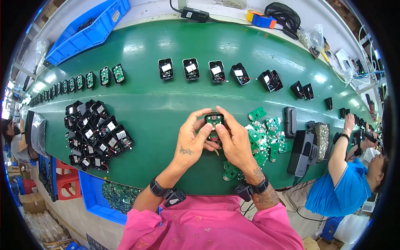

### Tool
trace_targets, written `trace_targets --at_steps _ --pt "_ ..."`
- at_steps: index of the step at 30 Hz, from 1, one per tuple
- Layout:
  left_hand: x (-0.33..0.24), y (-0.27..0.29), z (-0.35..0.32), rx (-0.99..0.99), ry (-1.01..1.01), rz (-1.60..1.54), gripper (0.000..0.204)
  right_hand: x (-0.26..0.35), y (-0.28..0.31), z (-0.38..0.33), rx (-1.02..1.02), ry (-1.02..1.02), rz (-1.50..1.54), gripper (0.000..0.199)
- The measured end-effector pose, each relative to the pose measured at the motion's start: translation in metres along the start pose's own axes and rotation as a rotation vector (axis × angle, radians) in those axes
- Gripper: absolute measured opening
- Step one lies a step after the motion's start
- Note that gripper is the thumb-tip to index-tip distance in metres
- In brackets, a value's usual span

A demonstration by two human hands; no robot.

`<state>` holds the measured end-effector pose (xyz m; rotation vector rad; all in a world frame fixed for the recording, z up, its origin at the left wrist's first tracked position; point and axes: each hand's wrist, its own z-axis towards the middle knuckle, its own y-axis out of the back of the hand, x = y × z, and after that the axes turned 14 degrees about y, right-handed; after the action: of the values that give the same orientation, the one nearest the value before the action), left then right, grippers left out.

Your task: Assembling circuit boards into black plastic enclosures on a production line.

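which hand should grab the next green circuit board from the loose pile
Probably the right hand: the green circuit boards lie just beside it, while the left hand is across the black housing.

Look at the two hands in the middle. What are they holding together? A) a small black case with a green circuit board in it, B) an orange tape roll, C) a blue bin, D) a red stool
A: the left hand and right hand pinch a small black case with a green board showing inside, held above the green belt.
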<state>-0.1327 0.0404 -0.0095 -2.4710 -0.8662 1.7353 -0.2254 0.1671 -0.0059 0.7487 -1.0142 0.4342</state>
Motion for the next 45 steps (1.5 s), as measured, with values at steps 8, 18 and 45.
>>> trace_targets --at_steps 8,18,45 --pt "0.005 -0.004 0.001 -0.052 -0.056 0.048 0.034 -0.008 -0.004 -0.003 -0.037 0.095 -0.079 0.041" --pt "0.017 -0.015 0.002 -0.158 -0.203 0.133 0.032 -0.003 -0.01 -0.005 -0.066 0.035 -0.019 0.039" --pt "0.02 -0.022 0.004 -0.386 -0.516 0.42 0.025 -0.016 -0.023 -0.012 -0.21 0.019 0.383 0.038"
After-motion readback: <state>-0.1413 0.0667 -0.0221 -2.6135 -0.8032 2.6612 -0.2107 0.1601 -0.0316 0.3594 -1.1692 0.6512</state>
